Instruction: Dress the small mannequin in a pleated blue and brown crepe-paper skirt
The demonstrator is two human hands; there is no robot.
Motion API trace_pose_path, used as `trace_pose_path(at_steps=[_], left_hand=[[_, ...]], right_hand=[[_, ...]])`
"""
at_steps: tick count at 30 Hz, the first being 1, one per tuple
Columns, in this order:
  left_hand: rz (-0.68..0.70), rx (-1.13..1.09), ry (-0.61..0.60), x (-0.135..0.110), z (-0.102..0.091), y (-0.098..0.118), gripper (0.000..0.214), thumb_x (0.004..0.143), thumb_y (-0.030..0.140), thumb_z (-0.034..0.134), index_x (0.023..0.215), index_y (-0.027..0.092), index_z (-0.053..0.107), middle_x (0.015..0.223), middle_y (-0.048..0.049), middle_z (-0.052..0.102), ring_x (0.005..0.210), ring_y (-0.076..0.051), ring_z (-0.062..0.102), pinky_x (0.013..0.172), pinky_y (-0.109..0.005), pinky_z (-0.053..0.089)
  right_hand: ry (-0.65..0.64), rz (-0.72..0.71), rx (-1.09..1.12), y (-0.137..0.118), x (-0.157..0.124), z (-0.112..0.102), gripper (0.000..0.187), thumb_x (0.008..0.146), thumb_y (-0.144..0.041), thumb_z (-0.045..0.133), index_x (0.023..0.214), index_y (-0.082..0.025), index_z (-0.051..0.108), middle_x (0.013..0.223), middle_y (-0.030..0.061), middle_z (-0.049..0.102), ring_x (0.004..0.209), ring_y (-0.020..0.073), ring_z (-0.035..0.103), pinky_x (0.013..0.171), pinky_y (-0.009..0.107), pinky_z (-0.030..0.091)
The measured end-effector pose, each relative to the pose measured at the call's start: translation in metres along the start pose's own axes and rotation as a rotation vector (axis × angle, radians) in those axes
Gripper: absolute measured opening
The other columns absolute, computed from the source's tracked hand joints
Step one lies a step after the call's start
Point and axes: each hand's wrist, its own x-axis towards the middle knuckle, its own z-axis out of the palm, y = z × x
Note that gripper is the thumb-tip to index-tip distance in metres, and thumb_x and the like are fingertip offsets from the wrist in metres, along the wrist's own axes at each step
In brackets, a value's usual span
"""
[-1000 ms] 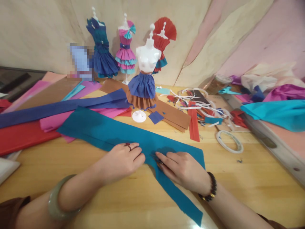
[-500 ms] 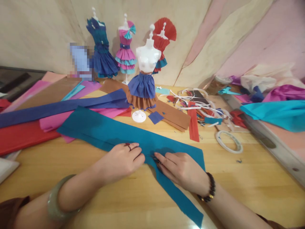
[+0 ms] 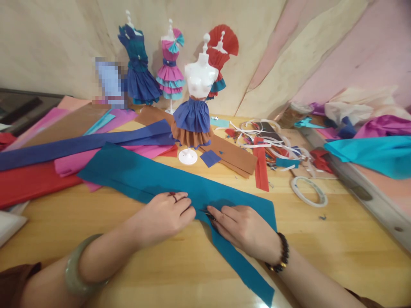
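Note:
A long teal sheet of what looks like crepe paper (image 3: 180, 177) lies aslant across the table in front of me. My left hand (image 3: 168, 214) is closed on its near edge, fingers pinched together. Small dark scissors (image 3: 208, 214) sit in my right hand (image 3: 239, 224), mostly covered by the fingers; their blades point left at the paper, close to my left fingertips. From the cut a narrow teal strip (image 3: 245, 263), still joined at the left, hangs away toward the near right, passing under my right hand.
A white mannequin (image 3: 201, 79) in a blue and brown ruffled skirt stands behind the sheet, with several dressed ones farther back. Coloured sheets (image 3: 32, 184) are stacked at left. A tape roll (image 3: 309, 191), scraps and white strips (image 3: 269, 141) lie at right, beside a metal-edged board (image 3: 362, 192).
The scissor blades show a little more between my hands. Both hands stay almost in place, and the teal sheet lies as before.

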Motion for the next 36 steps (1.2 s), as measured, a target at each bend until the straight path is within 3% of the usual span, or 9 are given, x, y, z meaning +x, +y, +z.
trace_pose_path(at_steps=[36], left_hand=[[-0.018,-0.038,0.004,-0.0001,0.0005,0.0,0.019,0.094,0.008,0.047,0.086,0.016,0.062,0.082,-0.0069,0.069,0.087,-0.02,0.067,0.067,-0.028,0.053]], right_hand=[[-0.005,0.042,0.036,0.0017,-0.0027,-0.0007,0.029,0.101,-0.022,0.048,0.122,-0.007,0.06,0.073,0.0031,0.066,0.057,0.0159,0.062,0.048,0.031,0.047]])
